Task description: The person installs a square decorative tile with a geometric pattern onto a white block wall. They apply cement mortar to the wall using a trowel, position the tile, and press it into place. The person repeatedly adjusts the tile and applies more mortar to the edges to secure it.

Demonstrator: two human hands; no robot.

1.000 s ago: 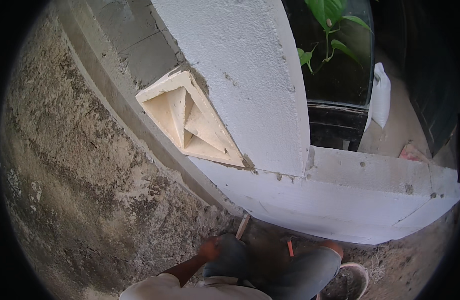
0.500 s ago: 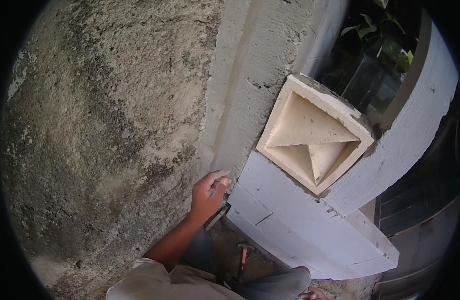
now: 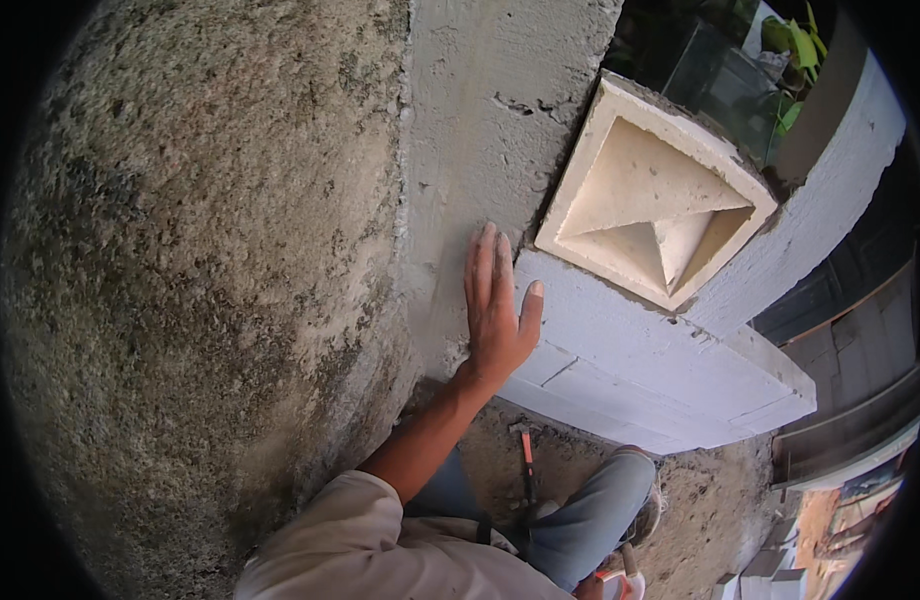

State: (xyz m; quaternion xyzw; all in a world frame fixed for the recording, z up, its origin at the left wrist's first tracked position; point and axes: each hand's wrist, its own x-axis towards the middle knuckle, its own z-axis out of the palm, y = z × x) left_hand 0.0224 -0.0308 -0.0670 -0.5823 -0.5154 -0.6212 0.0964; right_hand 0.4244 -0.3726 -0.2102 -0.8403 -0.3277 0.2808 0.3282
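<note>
My left hand (image 3: 500, 305), fingers stretched out and slightly apart, lies on the grey rendered strip (image 3: 470, 140) of the wall. Just right of it, a square cream moulded block (image 3: 630, 175) with recessed triangular facets is set above white blockwork (image 3: 660, 370). My right hand (image 3: 587, 590) shows only slightly at the lower edge, beside a wooden handle (image 3: 628, 555) and a small red and white object (image 3: 618, 585); what it holds is hidden. A hammer with an orange handle (image 3: 527, 455) lies on the dirt ground near my knees.
A rough weathered wall (image 3: 190, 250) fills the left side. A window opening with dark glass (image 3: 705, 80) and leaves (image 3: 802, 45) is behind the cream block, bordered by a white column (image 3: 820, 210). Further blocks (image 3: 770, 580) lie at the lower right.
My left hand has risen from low by my legs to spread on the grey strip. The view has turned, bringing more rough wall and the lower-right blocks into sight.
</note>
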